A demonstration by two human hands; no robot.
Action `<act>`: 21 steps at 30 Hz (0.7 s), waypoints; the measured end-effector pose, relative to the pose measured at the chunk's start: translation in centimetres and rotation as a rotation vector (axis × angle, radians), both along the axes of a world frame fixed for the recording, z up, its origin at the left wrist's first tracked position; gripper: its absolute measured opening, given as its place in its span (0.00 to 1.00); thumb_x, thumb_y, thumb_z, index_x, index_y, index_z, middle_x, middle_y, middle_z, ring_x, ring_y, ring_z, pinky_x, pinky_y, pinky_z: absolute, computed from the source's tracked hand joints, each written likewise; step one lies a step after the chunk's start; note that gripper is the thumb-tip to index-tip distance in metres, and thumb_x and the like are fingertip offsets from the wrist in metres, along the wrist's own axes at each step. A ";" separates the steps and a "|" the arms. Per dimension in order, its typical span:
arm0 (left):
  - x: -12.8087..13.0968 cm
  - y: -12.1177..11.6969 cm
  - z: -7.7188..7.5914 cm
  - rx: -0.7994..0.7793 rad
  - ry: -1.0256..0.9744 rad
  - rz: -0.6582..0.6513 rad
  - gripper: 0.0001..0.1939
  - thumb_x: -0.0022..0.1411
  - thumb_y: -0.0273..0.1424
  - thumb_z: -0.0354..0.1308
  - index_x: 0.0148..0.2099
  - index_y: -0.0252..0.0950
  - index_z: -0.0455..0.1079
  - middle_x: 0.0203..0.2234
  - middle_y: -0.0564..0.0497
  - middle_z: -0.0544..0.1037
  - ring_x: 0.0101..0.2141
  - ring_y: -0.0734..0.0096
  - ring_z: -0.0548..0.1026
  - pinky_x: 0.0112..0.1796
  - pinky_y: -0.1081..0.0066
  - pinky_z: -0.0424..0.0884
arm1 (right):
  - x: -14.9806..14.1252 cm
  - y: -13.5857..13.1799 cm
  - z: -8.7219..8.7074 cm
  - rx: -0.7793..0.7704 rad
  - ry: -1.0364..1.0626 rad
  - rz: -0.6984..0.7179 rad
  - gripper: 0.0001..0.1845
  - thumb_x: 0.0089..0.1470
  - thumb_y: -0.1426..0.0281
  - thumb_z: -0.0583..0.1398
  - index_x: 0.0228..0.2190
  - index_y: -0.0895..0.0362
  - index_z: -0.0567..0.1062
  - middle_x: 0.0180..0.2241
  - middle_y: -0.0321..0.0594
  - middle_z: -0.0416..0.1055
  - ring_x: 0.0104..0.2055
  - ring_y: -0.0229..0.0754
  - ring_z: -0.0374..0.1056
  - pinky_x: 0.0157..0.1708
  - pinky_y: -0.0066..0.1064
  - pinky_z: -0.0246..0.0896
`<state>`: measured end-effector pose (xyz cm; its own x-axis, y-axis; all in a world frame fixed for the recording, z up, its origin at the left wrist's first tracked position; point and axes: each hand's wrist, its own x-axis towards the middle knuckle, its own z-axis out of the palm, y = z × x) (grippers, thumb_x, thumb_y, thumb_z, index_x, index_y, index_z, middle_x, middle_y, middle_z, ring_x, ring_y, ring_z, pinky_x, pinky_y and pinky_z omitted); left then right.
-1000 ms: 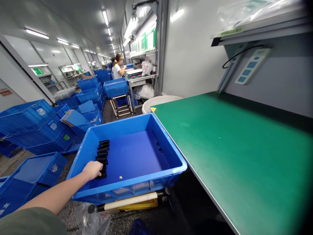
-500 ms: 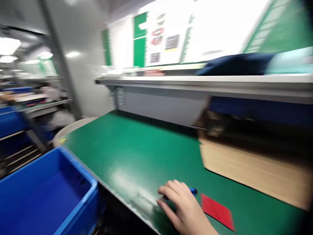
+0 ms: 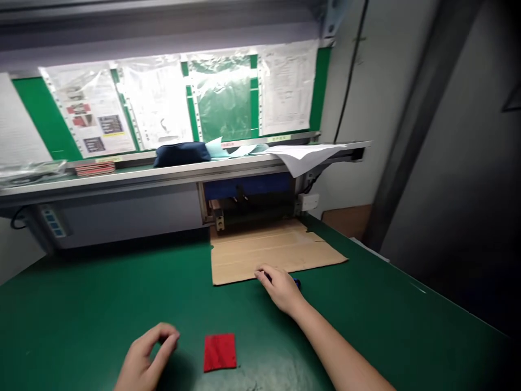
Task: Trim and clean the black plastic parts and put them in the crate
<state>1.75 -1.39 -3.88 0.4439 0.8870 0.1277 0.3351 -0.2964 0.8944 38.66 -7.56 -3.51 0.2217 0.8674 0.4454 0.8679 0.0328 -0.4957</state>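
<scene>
Nearest, the left hand (image 3: 144, 355) rests on the green mat (image 3: 81, 304), its fingers curled in around something small and dark that is too hidden to name; whether it truly grips it cannot be told. Just right of that hand, apart from it, a red square (image 3: 220, 352) lies flat on the mat.

Farther out, the right hand (image 3: 280, 288) lies palm down at the near edge of a cardboard sheet (image 3: 268, 250), fingers closed loosely over a blue pen (image 3: 297, 283), of which only the tip shows past the knuckles. The pen lies on the mat, touching the sheet's edge or just beside it.

Behind the sheet, a dark opening under the shelf (image 3: 183, 172) holds a blue bin (image 3: 248, 186). To the left, a power strip (image 3: 52, 221) is fixed to the grey back panel.

On the shelf sit a stack of red cards (image 3: 94, 168), a navy pouch (image 3: 181, 153) and loose white papers (image 3: 305, 155).

Farthest, a green board (image 3: 40, 117) carries papers in plastic sleeves (image 3: 157, 103); their print is too blurred to read.
</scene>
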 end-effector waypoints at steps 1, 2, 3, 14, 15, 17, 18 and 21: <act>3.8 1.0 0.7 -0.038 -0.054 -0.083 0.14 0.56 0.48 0.59 0.30 0.45 0.72 0.26 0.50 0.73 0.31 0.63 0.70 0.36 0.68 0.67 | 1.1 -0.2 0.1 0.006 0.013 -0.054 0.19 0.66 0.59 0.48 0.34 0.53 0.74 0.33 0.37 0.73 0.35 0.43 0.69 0.31 0.28 0.57; 7.5 2.1 1.4 -0.097 -0.112 -0.149 0.14 0.56 0.48 0.59 0.33 0.43 0.72 0.27 0.51 0.73 0.32 0.65 0.70 0.37 0.69 0.66 | 2.2 -0.4 0.2 0.014 0.020 -0.109 0.19 0.65 0.58 0.49 0.32 0.52 0.73 0.31 0.35 0.73 0.33 0.42 0.68 0.29 0.28 0.55; 11.0 3.4 1.9 -0.139 -0.141 -0.193 0.15 0.56 0.48 0.59 0.36 0.42 0.72 0.28 0.51 0.73 0.33 0.66 0.70 0.39 0.70 0.66 | 3.1 -0.5 0.2 0.024 0.024 -0.164 0.19 0.65 0.56 0.51 0.30 0.52 0.73 0.29 0.34 0.72 0.31 0.41 0.68 0.27 0.28 0.53; 37.0 18.2 3.6 -0.693 -0.182 -0.073 0.23 0.65 0.46 0.50 0.54 0.34 0.64 0.43 0.45 0.73 0.37 0.66 0.74 0.37 0.61 0.73 | 6.4 0.3 -2.4 0.017 -0.007 -0.460 0.23 0.55 0.55 0.66 0.20 0.56 0.66 0.24 0.34 0.68 0.29 0.41 0.64 0.29 0.29 0.48; 38.7 18.9 3.7 -0.702 -0.215 -0.051 0.22 0.65 0.44 0.51 0.54 0.34 0.64 0.44 0.45 0.73 0.38 0.66 0.74 0.38 0.61 0.74 | 6.5 0.4 -2.5 0.009 -0.003 -0.464 0.22 0.54 0.56 0.68 0.21 0.56 0.67 0.25 0.34 0.69 0.30 0.41 0.64 0.30 0.29 0.48; 41.4 20.0 4.0 -0.703 -0.279 -0.013 0.21 0.65 0.41 0.53 0.54 0.34 0.64 0.45 0.45 0.73 0.39 0.65 0.74 0.38 0.61 0.74 | 6.5 0.5 -2.8 -0.010 0.005 -0.450 0.21 0.51 0.57 0.70 0.22 0.56 0.68 0.26 0.33 0.69 0.32 0.41 0.65 0.33 0.29 0.50; 42.5 20.4 4.2 -0.696 -0.312 0.000 0.20 0.65 0.40 0.53 0.54 0.34 0.64 0.45 0.45 0.72 0.39 0.65 0.74 0.39 0.61 0.74 | 6.5 0.5 -2.9 -0.021 0.010 -0.435 0.20 0.50 0.57 0.70 0.23 0.55 0.69 0.27 0.32 0.70 0.33 0.41 0.66 0.34 0.29 0.51; 44.4 20.8 4.7 -0.666 -0.401 0.026 0.18 0.65 0.39 0.53 0.53 0.35 0.65 0.45 0.45 0.72 0.39 0.66 0.74 0.39 0.62 0.74 | 6.5 0.4 -3.1 -0.051 0.025 -0.406 0.18 0.48 0.56 0.71 0.26 0.54 0.71 0.29 0.31 0.71 0.35 0.42 0.66 0.37 0.29 0.51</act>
<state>46.19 19.44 0.80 0.4539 0.8428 -0.2892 -0.0526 0.3494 0.9355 45.18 -7.11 -6.65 0.5609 0.7280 0.3942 0.7927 -0.3349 -0.5094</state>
